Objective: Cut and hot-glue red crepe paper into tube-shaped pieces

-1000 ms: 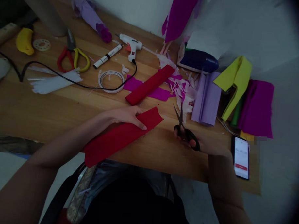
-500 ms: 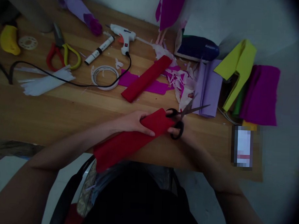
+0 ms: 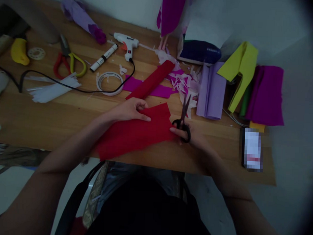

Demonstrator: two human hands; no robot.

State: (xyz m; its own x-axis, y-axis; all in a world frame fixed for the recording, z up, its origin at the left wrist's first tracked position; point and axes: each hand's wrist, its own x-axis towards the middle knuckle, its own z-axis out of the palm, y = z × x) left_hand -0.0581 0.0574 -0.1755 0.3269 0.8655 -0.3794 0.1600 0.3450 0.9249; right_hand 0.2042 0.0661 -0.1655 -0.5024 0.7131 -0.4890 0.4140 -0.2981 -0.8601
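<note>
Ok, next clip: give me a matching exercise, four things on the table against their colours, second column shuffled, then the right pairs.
Things:
1. glue gun
2. scissors in the right hand
3. paper sheet under the left hand
4. folded paper right of the scraps

Colours:
A. red
B. lilac
C. white
D. black

Pairs: 1-C, 2-D, 3-A, 4-B

A home craft corner: a wooden table (image 3: 43, 110) against a white wall, strewn with a hot glue gun (image 3: 125, 42), tape roll (image 3: 110, 83), marker (image 3: 103, 58), pliers (image 3: 68, 61) and coloured crepe paper sheets (image 3: 265, 95).
</note>
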